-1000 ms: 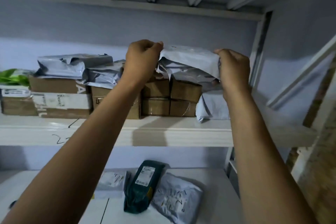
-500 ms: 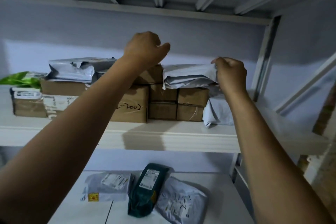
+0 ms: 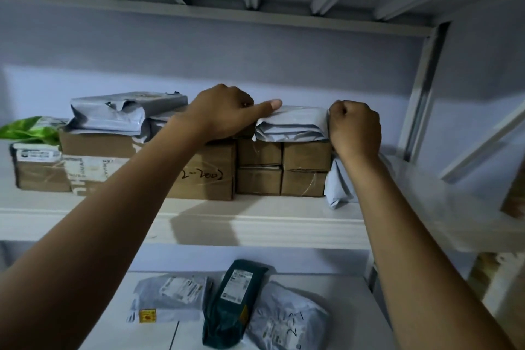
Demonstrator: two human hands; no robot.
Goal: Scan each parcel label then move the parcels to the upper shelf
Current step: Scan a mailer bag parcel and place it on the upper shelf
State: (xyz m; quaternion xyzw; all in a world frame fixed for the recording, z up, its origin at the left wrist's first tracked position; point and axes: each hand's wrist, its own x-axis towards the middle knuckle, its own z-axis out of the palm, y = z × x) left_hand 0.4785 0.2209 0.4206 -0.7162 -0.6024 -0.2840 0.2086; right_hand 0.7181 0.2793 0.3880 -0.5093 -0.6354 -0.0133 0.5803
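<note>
Right hand (image 3: 355, 128) fingers clamp the grey poly mailer (image 3: 292, 125) at its end — left hand (image 3: 224, 113) fingers curled, thumb straight on its top.

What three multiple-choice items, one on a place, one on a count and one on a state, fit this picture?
1. The mailer lies: A on the boxes; B on the floor; C in a basket.
2. Parcels on the lower shelf: A one; B three; C six.
3. Fingers of the right hand are: A spread flat; B round a scanner; C curled.
Key: A, it tops the stacked boxes; B, two gray and one green lie there; C, they form a fist at the mailer's end.
</note>
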